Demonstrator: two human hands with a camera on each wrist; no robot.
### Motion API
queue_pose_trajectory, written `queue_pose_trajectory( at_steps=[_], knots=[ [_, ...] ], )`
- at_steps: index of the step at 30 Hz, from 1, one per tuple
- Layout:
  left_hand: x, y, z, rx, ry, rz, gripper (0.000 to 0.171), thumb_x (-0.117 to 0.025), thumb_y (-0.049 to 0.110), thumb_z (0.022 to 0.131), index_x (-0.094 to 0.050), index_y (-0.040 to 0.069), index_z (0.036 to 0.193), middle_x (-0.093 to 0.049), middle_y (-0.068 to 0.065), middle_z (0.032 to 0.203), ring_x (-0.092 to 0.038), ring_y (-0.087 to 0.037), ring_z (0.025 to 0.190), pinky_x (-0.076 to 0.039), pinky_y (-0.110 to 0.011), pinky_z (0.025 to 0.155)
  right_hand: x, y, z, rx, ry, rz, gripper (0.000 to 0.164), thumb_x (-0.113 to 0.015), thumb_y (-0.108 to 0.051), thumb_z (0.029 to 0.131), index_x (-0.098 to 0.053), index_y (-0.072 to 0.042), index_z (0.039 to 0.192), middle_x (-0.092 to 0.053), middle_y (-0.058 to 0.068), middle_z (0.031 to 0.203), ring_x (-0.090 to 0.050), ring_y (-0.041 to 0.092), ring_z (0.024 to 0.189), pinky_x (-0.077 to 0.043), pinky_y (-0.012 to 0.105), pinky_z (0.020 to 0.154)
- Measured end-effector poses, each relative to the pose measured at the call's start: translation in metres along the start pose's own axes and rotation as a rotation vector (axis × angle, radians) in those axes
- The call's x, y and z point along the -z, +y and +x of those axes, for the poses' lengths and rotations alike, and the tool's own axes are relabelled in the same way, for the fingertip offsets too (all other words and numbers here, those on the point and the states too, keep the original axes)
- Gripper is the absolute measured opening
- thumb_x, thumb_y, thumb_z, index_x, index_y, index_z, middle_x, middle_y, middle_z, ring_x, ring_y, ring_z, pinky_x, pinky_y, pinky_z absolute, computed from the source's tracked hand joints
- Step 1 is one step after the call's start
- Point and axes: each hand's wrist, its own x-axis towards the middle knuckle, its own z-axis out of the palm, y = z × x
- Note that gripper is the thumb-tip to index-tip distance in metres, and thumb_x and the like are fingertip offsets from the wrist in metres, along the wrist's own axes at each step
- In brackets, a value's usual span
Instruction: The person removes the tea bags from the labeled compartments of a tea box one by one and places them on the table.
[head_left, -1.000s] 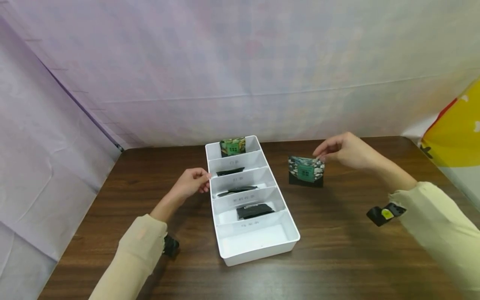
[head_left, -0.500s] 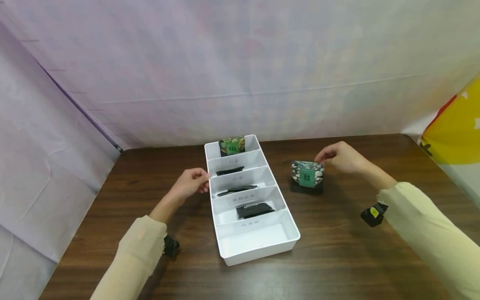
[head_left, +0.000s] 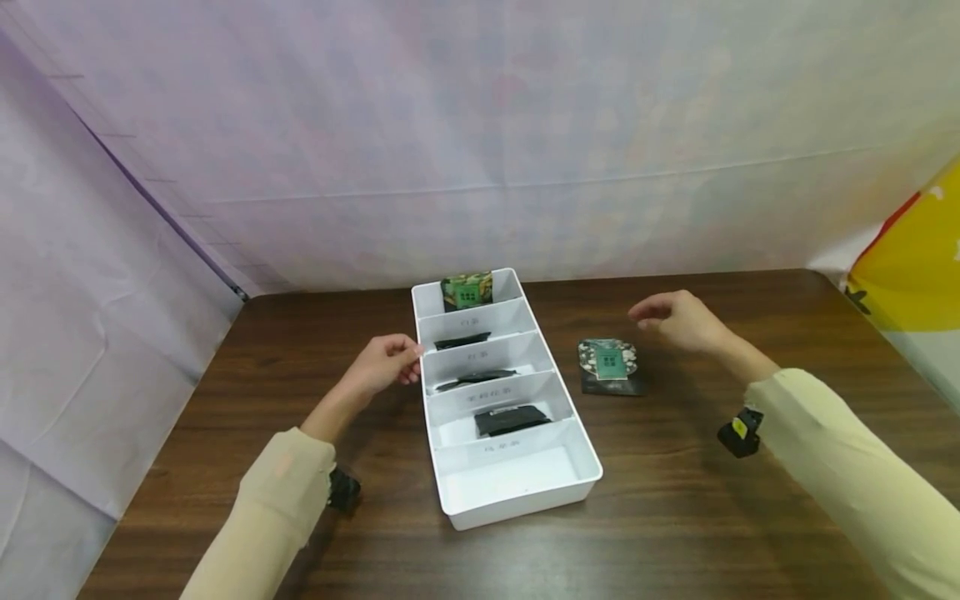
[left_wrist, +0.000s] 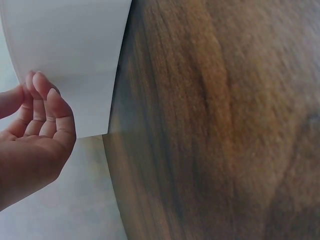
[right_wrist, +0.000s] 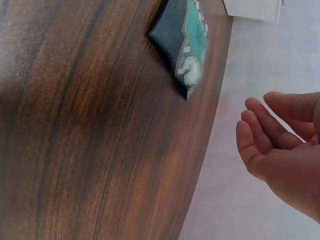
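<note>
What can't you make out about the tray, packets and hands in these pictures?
- Head view: the divider labels, too small and blurred to read.
- Head view: the bottom of the packet second from the back, hidden by a white divider.
- Right wrist view: one end of the tabletop packet, cut off by the top edge.
- Left wrist view: part of the left hand, cut off by the left edge.
</note>
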Motion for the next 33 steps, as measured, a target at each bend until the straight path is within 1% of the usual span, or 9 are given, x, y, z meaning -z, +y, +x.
queue_pose_trajectory(
  at_steps=[4,6,10,14,16,21,25,30,33],
  knots=[
    [0.000,0.000,0.000,-0.004,0.000,-0.009,0.017,-0.050,0.003,0.093,-0.052,-0.005,0.078,-0.053,-0.004,0.062,-0.052,-0.011,0.055,-0.046,-0.024,0.055,0.000,-0.001,-0.003,-0.012,-0.015,-0.008,0.023,-0.055,-0.008,0.091,-0.061,0.005,0.108,-0.062,0.022,0.104,-0.058,0.031,0.091,-0.044,0.034,0.068],
    [0.000,0.000,0.000,-0.005,0.001,-0.011,0.017,-0.050,0.003,0.093,-0.052,-0.005,0.078,-0.053,-0.004,0.062,-0.052,-0.011,0.055,-0.046,-0.024,0.055,0.000,-0.001,-0.006,-0.009,-0.033,-0.017,0.023,-0.055,-0.010,0.091,-0.061,0.004,0.108,-0.062,0.021,0.104,-0.057,0.029,0.092,-0.044,0.036,0.071],
    [0.000,-0.001,0.001,-0.007,0.000,-0.010,0.017,-0.050,0.004,0.093,-0.052,-0.005,0.079,-0.053,-0.004,0.062,-0.052,-0.011,0.055,-0.046,-0.024,0.055,-0.003,-0.001,-0.016,0.031,-0.092,-0.034,0.022,-0.054,-0.010,0.091,-0.063,0.003,0.107,-0.064,0.017,0.102,-0.057,0.029,0.095,-0.045,0.042,0.076],
    [0.000,-0.001,0.001,-0.001,-0.001,-0.017,0.017,-0.050,0.004,0.093,-0.052,-0.005,0.079,-0.053,-0.004,0.062,-0.052,-0.012,0.055,-0.046,-0.025,0.056,-0.009,-0.002,-0.028,0.081,-0.154,-0.044,0.022,-0.054,-0.010,0.091,-0.063,0.003,0.107,-0.064,0.015,0.103,-0.057,0.033,0.098,-0.044,0.049,0.082],
    [0.000,-0.002,0.001,0.002,-0.002,-0.020,0.017,-0.050,0.004,0.093,-0.052,-0.005,0.079,-0.053,-0.004,0.062,-0.052,-0.011,0.055,-0.047,-0.026,0.056,-0.013,-0.003,-0.034,0.097,-0.169,-0.047,0.023,-0.054,-0.011,0.092,-0.062,0.003,0.108,-0.064,0.015,0.104,-0.057,0.034,0.100,-0.044,0.050,0.083],
    [0.000,-0.002,0.001,0.000,-0.004,-0.027,0.016,-0.050,0.004,0.093,-0.053,-0.004,0.079,-0.053,-0.004,0.062,-0.052,-0.011,0.054,-0.047,-0.026,0.056,-0.021,-0.007,-0.045,0.090,-0.163,-0.026,0.026,-0.055,-0.013,0.092,-0.061,0.004,0.111,-0.062,0.018,0.107,-0.056,0.035,0.103,-0.044,0.050,0.084],
    [0.000,-0.003,0.001,0.001,-0.002,-0.032,0.016,-0.049,0.004,0.093,-0.052,-0.004,0.080,-0.053,-0.005,0.063,-0.052,-0.011,0.055,-0.047,-0.026,0.056,-0.027,-0.010,-0.048,0.069,-0.166,-0.018,0.032,-0.054,-0.018,0.092,-0.058,0.006,0.114,-0.058,0.024,0.112,-0.051,0.041,0.108,-0.040,0.053,0.087],
    [0.000,-0.002,0.001,0.003,-0.002,-0.031,0.016,-0.049,0.004,0.093,-0.052,-0.005,0.080,-0.053,-0.004,0.063,-0.052,-0.011,0.055,-0.047,-0.026,0.056,-0.036,-0.009,-0.046,0.028,-0.197,-0.041,0.037,-0.052,-0.022,0.093,-0.057,0.005,0.118,-0.054,0.027,0.117,-0.047,0.043,0.111,-0.037,0.055,0.089],
    [0.000,-0.002,0.001,0.005,0.000,-0.033,0.016,-0.049,0.003,0.093,-0.052,-0.004,0.079,-0.052,-0.004,0.062,-0.051,-0.011,0.054,-0.046,-0.025,0.055,-0.038,-0.008,-0.042,0.030,-0.208,-0.052,0.037,-0.051,-0.024,0.094,-0.057,0.004,0.118,-0.054,0.027,0.117,-0.047,0.043,0.111,-0.037,0.055,0.089]
  ],
)
